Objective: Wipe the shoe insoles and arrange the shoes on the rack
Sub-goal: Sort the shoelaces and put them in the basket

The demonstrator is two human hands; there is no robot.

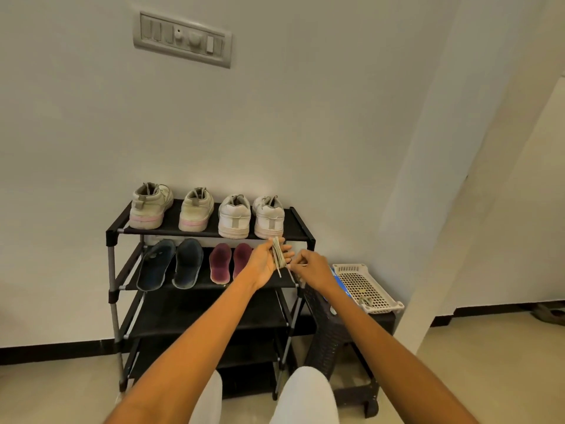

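Note:
A black shoe rack stands against the wall. Its top shelf holds two pairs of pale sneakers, heels toward me. On the second shelf lie two dark blue insoles and two maroon insoles. My left hand is in front of the rack's right side with a greyish shoelace wound around its fingers. My right hand, just to the right, pinches the loose end of that lace.
A black woven stool stands right of the rack and carries a white perforated basket with another lace inside. A switch panel is on the wall above. The rack's lower shelves hold nothing. My knees show at the bottom.

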